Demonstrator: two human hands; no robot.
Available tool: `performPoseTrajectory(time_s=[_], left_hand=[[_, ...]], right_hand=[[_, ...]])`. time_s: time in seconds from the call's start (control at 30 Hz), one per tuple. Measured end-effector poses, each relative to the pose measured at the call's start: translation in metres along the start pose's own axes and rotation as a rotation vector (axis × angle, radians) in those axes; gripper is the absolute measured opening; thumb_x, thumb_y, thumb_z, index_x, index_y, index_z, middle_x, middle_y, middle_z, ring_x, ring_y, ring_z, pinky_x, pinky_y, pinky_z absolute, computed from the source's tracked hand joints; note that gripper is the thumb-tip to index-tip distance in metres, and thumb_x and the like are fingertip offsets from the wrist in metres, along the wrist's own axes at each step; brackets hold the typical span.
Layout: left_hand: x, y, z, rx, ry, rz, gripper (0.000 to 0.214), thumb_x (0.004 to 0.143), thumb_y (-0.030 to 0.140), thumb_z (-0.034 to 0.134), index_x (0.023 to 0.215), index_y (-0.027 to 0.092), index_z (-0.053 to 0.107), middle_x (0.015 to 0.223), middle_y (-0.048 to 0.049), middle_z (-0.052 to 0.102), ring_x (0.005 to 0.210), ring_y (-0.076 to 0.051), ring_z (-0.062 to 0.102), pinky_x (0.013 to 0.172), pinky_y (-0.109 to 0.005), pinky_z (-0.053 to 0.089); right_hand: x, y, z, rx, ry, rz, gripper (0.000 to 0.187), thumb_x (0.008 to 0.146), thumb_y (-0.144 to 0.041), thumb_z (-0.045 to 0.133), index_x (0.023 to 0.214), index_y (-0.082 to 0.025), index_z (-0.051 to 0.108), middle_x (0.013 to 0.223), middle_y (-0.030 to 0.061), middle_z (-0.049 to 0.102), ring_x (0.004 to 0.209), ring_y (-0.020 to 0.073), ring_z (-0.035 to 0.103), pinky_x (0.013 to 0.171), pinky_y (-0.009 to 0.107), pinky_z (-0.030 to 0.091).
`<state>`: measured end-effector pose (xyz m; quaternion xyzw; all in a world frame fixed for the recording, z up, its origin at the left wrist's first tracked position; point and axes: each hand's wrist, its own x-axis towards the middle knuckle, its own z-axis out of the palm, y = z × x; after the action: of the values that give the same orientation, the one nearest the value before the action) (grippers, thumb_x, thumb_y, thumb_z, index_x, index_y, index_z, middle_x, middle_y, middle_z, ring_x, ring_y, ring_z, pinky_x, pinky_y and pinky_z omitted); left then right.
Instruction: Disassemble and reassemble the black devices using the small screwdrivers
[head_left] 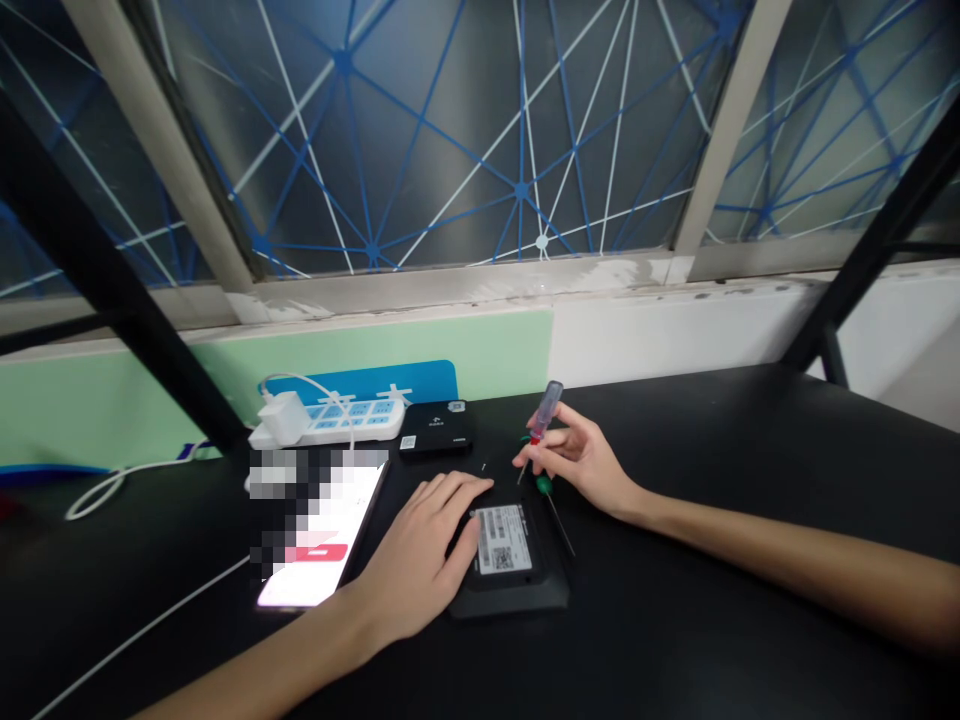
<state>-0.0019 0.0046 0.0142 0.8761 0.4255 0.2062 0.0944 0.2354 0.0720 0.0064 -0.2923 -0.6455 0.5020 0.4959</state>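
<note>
In front of me lies a flat black device [551, 583] with a white printed label [504, 540] bearing barcodes and a QR code. My left hand [424, 545] rests palm down over its left edge, fingers stretched out. Pinched in the fingers of my right hand [581, 460] is a screwdriver [548, 405] with a clear handle and red collar. Its tip points down near the device's far right corner; I cannot tell whether it touches. A second screwdriver [556, 515] with a green handle lies beside the device, partly under my right hand. Beyond my left fingertips are tiny light bits [484, 467], perhaps screws.
A lit tablet-like screen [322, 545] lies left of my left hand, partly blurred out. Behind it sit a white power strip [367, 420] with a plugged-in charger [283, 418] and a black box [436, 428]. A white cable [150, 635] crosses the black table's left side. Windows rise behind.
</note>
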Motion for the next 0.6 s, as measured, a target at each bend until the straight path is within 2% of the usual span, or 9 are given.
performPoseTrajectory(time_s=[0.23, 0.4, 0.6], left_hand=[[-0.0014, 0.0031, -0.0033, -0.028, 0.011, 0.055, 0.035, 0.101, 0.022, 0.038, 0.134, 0.028, 0.049, 0.134, -0.004, 0.052, 0.123, -0.022, 0.049, 0.107, -0.045, 0.038], [-0.0033, 0.0033, -0.0035, -0.014, -0.013, 0.086, 0.035, 0.102, 0.026, 0.038, 0.136, 0.031, 0.048, 0.14, -0.0021, 0.049, 0.129, -0.022, 0.046, 0.111, -0.048, 0.033], [-0.0034, 0.0044, -0.0057, -0.025, -0.039, 0.133, 0.038, 0.101, 0.032, 0.042, 0.139, 0.029, 0.045, 0.146, -0.003, 0.047, 0.132, -0.023, 0.044, 0.111, -0.047, 0.035]], right_hand=[[0.0041, 0.0018, -0.0001, -0.014, 0.062, 0.0, 0.027, 0.084, -0.036, 0.07, 0.097, -0.016, 0.058, 0.08, 0.0074, 0.073, 0.059, 0.0125, 0.059, 0.05, 0.024, 0.046], [0.0057, 0.0065, -0.0036, -0.029, 0.096, 0.046, 0.028, 0.076, -0.035, 0.078, 0.091, -0.016, 0.064, 0.072, 0.0017, 0.065, 0.058, 0.0107, 0.057, 0.049, 0.022, 0.045], [0.0052, 0.002, -0.001, 0.005, 0.066, 0.093, 0.029, 0.065, -0.029, 0.085, 0.083, -0.016, 0.068, 0.073, 0.0028, 0.069, 0.064, 0.014, 0.063, 0.059, 0.027, 0.052]])
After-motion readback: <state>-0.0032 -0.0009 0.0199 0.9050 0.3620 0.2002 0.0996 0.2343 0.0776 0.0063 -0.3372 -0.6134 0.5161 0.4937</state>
